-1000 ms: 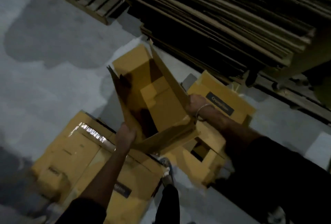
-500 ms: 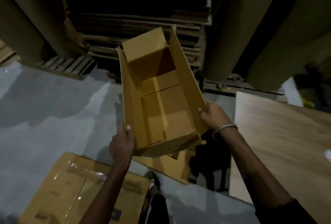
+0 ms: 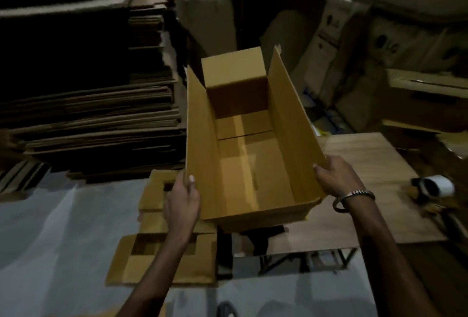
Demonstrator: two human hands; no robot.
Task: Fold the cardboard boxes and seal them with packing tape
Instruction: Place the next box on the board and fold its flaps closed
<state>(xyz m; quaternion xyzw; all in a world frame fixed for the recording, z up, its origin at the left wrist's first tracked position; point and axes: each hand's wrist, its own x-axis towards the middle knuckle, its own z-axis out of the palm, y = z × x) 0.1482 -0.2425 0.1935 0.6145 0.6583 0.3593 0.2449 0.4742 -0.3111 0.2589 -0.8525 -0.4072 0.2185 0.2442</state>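
Head view: open box lifted toward the work surface

Half a second before, the box (image 3: 249, 144) sat lower and left of the wooden surface (image 3: 374, 164); at this moment it hung at frame centre, its near right corner over the surface's left edge. A second back it was still down among the boxes on the floor. I judged the bottom already folded shut, the top flaps upright, taping not yet done.

The left hand (image 3: 183, 202) reached up from the lower middle, its fingers (image 3: 191, 180) pinching the left wall, thumb inside. The right hand (image 3: 334, 177), a bracelet (image 3: 354, 196) at its wrist, gripped the right flap near its corner. Both arms were outstretched.

A tape roll (image 3: 435, 186) lay at the right edge of the surface. Flattened cardboard (image 3: 88, 104) was stacked at the left.
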